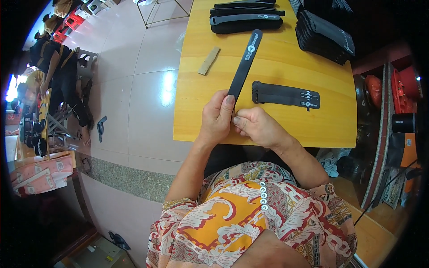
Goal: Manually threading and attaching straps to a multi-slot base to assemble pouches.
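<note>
A long black strap (244,64) with white print and a rounded tip slants up over the near part of the yellow table. My left hand (216,117) is closed round its lower part, thumb pressed flat on top. Close beside it, my right hand (259,127) pinches at the strap's lower end, which the fingers mostly hide. Just beyond my right hand lies a small fanned stack of similar black straps (286,94), flat on the wood.
More strap bundles (246,23) lie at the table's (192,116) far side, with a thick stack (325,39) at far right. A flat brown strip (209,60) rests left of centre. Shelves with goods (404,120) stand to the right. Another person (67,76) is at far left.
</note>
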The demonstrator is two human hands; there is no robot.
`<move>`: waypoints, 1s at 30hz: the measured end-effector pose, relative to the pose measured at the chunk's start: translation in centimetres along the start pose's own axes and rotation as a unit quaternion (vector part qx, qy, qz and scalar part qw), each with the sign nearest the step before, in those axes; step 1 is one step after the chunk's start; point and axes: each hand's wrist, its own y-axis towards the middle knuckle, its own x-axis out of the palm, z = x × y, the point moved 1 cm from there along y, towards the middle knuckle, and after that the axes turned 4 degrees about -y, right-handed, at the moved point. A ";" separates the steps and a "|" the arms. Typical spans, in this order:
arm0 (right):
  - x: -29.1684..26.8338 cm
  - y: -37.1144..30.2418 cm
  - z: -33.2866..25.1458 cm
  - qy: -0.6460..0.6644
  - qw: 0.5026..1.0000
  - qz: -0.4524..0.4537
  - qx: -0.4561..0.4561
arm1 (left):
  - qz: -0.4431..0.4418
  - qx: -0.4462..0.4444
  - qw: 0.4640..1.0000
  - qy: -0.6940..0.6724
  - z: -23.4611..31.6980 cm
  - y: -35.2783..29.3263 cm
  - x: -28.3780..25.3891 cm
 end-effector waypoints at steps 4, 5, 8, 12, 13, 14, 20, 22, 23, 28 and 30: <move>0.5 -0.7 -0.6 -0.315 0.938 0.103 -0.104 | 0.012 0.028 0.995 0.094 0.1 0.2 0.2; 0.6 -0.6 -0.4 -0.315 0.938 0.103 -0.104 | 0.011 0.028 0.995 0.095 0.0 0.1 0.1; 0.0 0.2 0.3 -0.158 0.982 0.073 -0.068 | 0.014 0.024 0.997 0.077 -0.3 0.1 0.2; -0.5 0.7 -0.2 0.011 0.999 -0.019 0.040 | 0.001 -0.046 0.998 -0.036 -0.2 0.4 0.0; -0.6 0.7 -0.8 -0.069 0.998 -0.006 -0.010 | -0.009 -0.073 0.992 -0.106 -0.1 0.5 -0.2; -0.7 0.6 -1.3 -0.147 0.987 0.007 -0.060 | -0.008 -0.074 0.992 -0.105 0.2 0.5 -0.4; -1.7 0.8 -2.7 -0.164 0.983 -0.066 -0.046 | -0.091 -0.201 0.898 -0.381 1.2 1.3 -1.3; -1.6 0.9 -2.4 -0.167 0.982 -0.062 -0.063 | -0.094 -0.195 0.917 -0.336 0.8 1.4 -1.7; -1.5 0.9 -2.2 -0.169 0.981 -0.057 -0.079 | -0.098 -0.188 0.933 -0.290 0.6 1.5 -1.8; -1.6 0.7 -1.9 -0.118 0.988 -0.079 -0.068 | -0.076 -0.176 0.948 -0.253 1.0 1.2 -1.4; -1.7 0.7 -1.9 -0.119 0.988 -0.093 -0.034 | -0.075 -0.169 0.948 -0.258 0.9 1.0 -1.2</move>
